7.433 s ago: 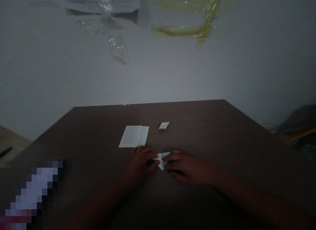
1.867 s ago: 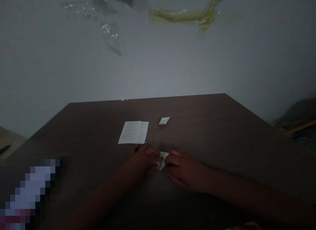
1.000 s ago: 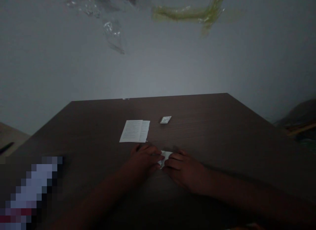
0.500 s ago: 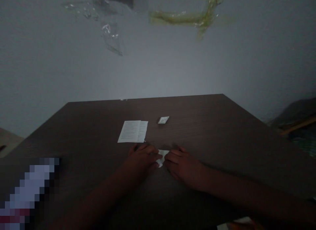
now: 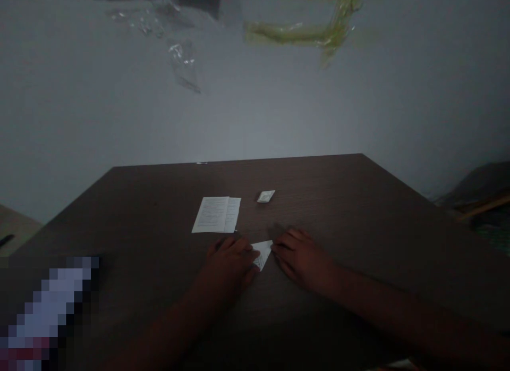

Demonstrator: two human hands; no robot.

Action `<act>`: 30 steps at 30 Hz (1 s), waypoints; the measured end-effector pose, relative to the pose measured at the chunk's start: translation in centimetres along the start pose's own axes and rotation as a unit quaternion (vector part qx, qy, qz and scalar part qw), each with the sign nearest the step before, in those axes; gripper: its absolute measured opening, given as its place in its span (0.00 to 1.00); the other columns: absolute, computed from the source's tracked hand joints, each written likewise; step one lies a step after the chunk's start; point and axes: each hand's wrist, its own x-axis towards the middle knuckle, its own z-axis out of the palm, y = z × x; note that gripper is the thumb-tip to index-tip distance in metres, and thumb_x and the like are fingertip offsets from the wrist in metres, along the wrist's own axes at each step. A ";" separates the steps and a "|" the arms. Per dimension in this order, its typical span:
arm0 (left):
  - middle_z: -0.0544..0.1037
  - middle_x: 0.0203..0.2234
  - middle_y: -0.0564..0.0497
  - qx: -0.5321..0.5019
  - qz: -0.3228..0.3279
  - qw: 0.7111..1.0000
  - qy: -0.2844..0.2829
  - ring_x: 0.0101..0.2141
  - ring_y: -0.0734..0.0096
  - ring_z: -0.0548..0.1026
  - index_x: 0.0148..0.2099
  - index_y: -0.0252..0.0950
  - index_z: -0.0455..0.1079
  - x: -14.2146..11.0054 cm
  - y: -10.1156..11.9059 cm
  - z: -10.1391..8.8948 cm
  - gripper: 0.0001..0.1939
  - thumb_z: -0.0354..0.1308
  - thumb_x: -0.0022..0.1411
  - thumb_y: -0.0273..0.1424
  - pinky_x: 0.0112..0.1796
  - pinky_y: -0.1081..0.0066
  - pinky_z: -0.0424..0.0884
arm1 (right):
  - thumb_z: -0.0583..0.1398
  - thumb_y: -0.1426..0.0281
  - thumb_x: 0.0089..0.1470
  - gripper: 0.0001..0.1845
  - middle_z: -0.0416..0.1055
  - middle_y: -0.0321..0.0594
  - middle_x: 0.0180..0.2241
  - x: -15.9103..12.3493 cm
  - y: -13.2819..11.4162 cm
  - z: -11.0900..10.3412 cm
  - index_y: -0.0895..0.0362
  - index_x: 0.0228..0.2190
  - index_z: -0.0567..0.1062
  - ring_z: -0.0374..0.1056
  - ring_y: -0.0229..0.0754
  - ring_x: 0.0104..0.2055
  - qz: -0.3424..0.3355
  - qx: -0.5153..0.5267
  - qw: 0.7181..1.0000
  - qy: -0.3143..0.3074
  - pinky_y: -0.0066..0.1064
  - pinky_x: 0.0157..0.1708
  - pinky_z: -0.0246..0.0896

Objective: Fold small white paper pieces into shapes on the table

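A small piece of folded paper [image 5: 263,252], white with print on it, lies on the dark wooden table between my hands. My left hand [image 5: 231,262] covers its left part, fingers and thumb closed on it. At the paper's upper right corner are the fingertips of my right hand [image 5: 303,258], fingers bent and held together, seeming to pinch the tip. Dim light hides the exact contact there. Beyond my hands sit two overlapping printed paper sheets [image 5: 213,214] and, right of them, a small folded paper piece [image 5: 266,196] shaped like a slanted diamond.
The brown table [image 5: 338,201] reaches to a pale wall [image 5: 279,110] with clear and yellow tape [image 5: 295,35] stuck on it. A pixelated, light-coloured object [image 5: 51,302] lies at the table's left. Dark items [image 5: 482,187] stand beyond the right edge.
My right hand has shifted slightly right, off the middle of the folded paper to its corner. More of the paper shows now, in a pointed shape. The view has tilted a little.
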 end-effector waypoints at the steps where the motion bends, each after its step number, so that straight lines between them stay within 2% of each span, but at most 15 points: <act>1: 0.82 0.54 0.45 0.000 0.002 1.000 0.002 0.56 0.44 0.77 0.59 0.45 0.82 0.0 0.0 0.0 0.16 0.64 0.71 0.28 0.60 0.40 0.69 | 0.62 0.73 0.67 0.08 0.79 0.48 0.45 0.0 -0.1 0.0 0.57 0.47 0.80 0.71 0.55 0.48 -0.003 -0.002 1.000 -0.004 0.48 0.48 0.68; 7: 0.82 0.53 0.45 0.001 0.003 1.000 -0.017 0.56 0.43 0.76 0.60 0.45 0.81 0.0 -0.1 -0.1 0.17 0.64 0.72 0.29 0.60 0.40 0.69 | 0.62 0.72 0.67 0.09 0.78 0.48 0.43 0.0 -0.7 -0.2 0.59 0.48 0.80 0.70 0.55 0.46 -0.007 -0.020 1.000 -0.010 0.47 0.47 0.67; 15: 0.82 0.52 0.46 0.013 0.019 1.000 0.003 0.54 0.47 0.77 0.60 0.44 0.80 0.0 -0.2 0.4 0.17 0.65 0.71 0.28 0.57 0.44 0.71 | 0.63 0.71 0.68 0.07 0.79 0.46 0.40 -0.1 -0.8 0.1 0.58 0.46 0.80 0.70 0.53 0.44 -0.021 -0.054 0.998 -0.013 0.46 0.45 0.64; 22: 0.81 0.55 0.45 0.018 -0.002 0.998 -0.054 0.57 0.44 0.76 0.63 0.44 0.79 0.2 0.4 -0.9 0.18 0.63 0.74 0.29 0.59 0.39 0.70 | 0.66 0.69 0.68 0.05 0.79 0.43 0.40 0.1 -1.0 -0.5 0.57 0.43 0.81 0.71 0.52 0.44 -0.029 -0.096 0.995 -0.018 0.44 0.43 0.61; 30: 0.81 0.53 0.47 0.027 0.005 0.999 -0.025 0.56 0.47 0.77 0.59 0.44 0.81 -0.2 0.6 -1.0 0.16 0.63 0.73 0.27 0.58 0.47 0.73 | 0.66 0.69 0.67 0.05 0.79 0.38 0.36 -0.1 -1.8 -0.4 0.58 0.42 0.81 0.70 0.49 0.41 -0.062 -0.071 0.995 0.017 0.44 0.41 0.58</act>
